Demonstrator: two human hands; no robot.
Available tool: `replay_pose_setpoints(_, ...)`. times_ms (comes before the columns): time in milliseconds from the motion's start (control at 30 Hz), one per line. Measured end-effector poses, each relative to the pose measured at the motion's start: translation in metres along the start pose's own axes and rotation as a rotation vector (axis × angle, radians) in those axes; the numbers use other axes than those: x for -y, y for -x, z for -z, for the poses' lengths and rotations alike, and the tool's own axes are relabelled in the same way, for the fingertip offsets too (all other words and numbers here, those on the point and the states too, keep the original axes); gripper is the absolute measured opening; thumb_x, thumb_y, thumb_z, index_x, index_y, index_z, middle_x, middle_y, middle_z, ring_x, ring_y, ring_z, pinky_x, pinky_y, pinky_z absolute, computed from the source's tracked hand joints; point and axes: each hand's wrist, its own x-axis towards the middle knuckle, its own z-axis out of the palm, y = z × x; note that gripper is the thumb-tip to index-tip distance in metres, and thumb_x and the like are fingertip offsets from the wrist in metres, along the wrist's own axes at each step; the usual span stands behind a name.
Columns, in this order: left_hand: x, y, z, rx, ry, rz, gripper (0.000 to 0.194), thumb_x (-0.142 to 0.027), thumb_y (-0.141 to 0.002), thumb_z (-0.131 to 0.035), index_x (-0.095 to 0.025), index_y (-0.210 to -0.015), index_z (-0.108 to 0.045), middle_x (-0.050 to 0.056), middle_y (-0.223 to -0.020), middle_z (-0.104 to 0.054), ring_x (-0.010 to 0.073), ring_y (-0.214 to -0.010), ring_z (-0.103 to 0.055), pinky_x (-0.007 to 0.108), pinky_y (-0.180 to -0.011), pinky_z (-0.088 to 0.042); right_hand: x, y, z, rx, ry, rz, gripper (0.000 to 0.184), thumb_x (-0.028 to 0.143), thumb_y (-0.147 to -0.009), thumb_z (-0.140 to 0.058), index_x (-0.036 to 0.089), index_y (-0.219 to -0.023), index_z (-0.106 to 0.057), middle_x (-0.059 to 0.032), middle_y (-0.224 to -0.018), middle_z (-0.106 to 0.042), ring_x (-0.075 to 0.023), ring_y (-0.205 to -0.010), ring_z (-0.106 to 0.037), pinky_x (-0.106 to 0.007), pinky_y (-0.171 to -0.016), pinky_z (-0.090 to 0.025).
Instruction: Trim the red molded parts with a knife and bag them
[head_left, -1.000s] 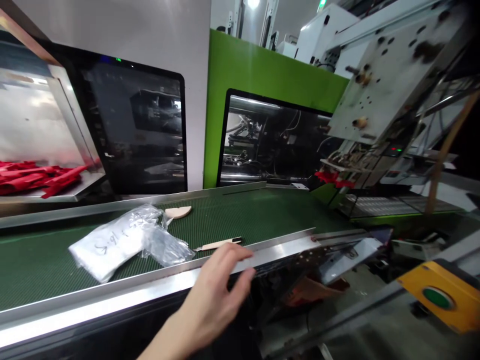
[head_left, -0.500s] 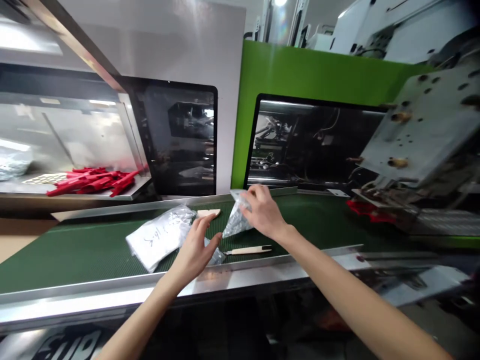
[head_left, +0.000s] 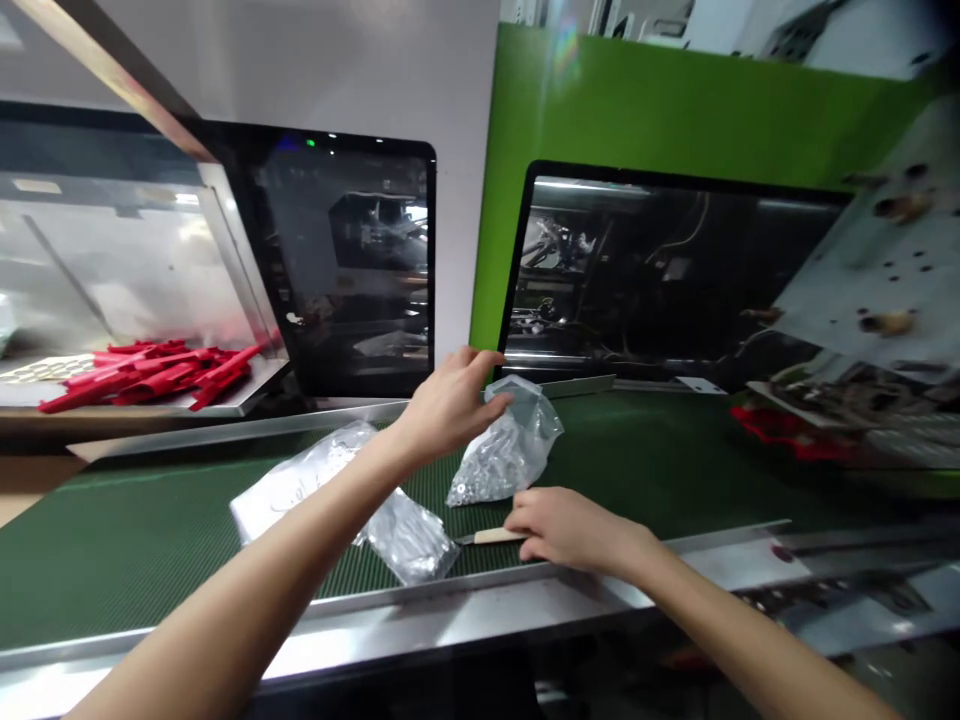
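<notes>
on or just above the green belt: a clear plastic bag, crumpled, widest at the bottom, with small shiny parts gathered low. just in front: a slim knife, pale-handled, thin blade pointing left, hidden at the handle's right end.

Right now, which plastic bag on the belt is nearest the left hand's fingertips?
The rightmost bag, of small shiny pieces, its top at the left hand; the written-on bag and the other clear bag lie farther left.
</notes>
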Motion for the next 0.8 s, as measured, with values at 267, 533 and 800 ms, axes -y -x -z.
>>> replay_pose_setpoints(267, -0.07, -0.091, -0.045, 0.583, -0.401, -0.114, 0.065, -0.048, -0.082, -0.069, -0.018, -0.136, -0.049, 0.014, -0.138, -0.051, 0.0341, -0.129, -0.045, 0.061, -0.109, -0.032, -0.003, -0.001, 0.01, -0.006, -0.002, -0.016, 0.009, 0.023, -0.089, -0.059, 0.015, -0.086, -0.062, -0.0015, -0.089, -0.061, -0.0157, -0.082, -0.058, -0.034, -0.077, -0.048)
replay_pose_setpoints(533, -0.011, -0.091, -0.02, 0.892, -0.575, 0.106, 0.034, -0.031, -0.09, -0.064, -0.016, -0.119, -0.06, 0.011, -0.124, -0.06, 0.025, -0.11, -0.06, 0.046, -0.092, -0.053, -0.026, 0.06, 0.032, -0.434, -0.499, -0.321, 0.021, 0.023, -0.096, -0.039, 0.018, -0.101, -0.059, -0.0035, -0.091, -0.062, -0.0115, -0.067, -0.054, -0.027, -0.062, -0.042)
replay_pose_setpoints(800, 0.0, -0.081, -0.028, 0.791, -0.586, 0.063, 0.039, -0.037, -0.093, -0.058, -0.017, -0.127, -0.055, 0.011, -0.123, -0.06, 0.0249, -0.108, -0.06, 0.048, -0.091, -0.052, -0.052, 0.004, 0.02, -0.611, -1.033, -0.565, 0.024, 0.036, -0.098, -0.053, 0.014, -0.108, -0.058, 0.002, -0.079, -0.059, -0.0052, -0.052, -0.048, -0.018, -0.046, -0.041)
